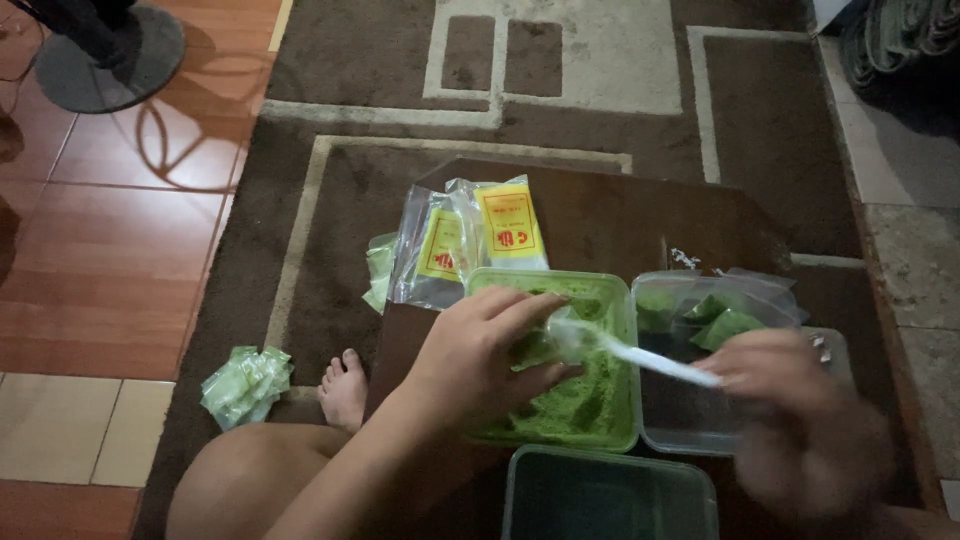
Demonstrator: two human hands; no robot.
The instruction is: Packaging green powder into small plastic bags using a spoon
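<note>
My left hand hovers over a green tub full of green powder and pinches a small clear plastic bag at its mouth. My right hand, blurred, holds a white plastic spoon whose tip reaches into that small bag. To the right of the green tub stands a clear plastic container holding a few small filled green packets. All of these rest on a low dark brown board.
A stack of clear bags with yellow labels lies behind the green tub. A dark green lid or tub sits nearest me. A pile of green packets lies on the brown carpet beside my foot. A fan base stands on the tiled floor at far left.
</note>
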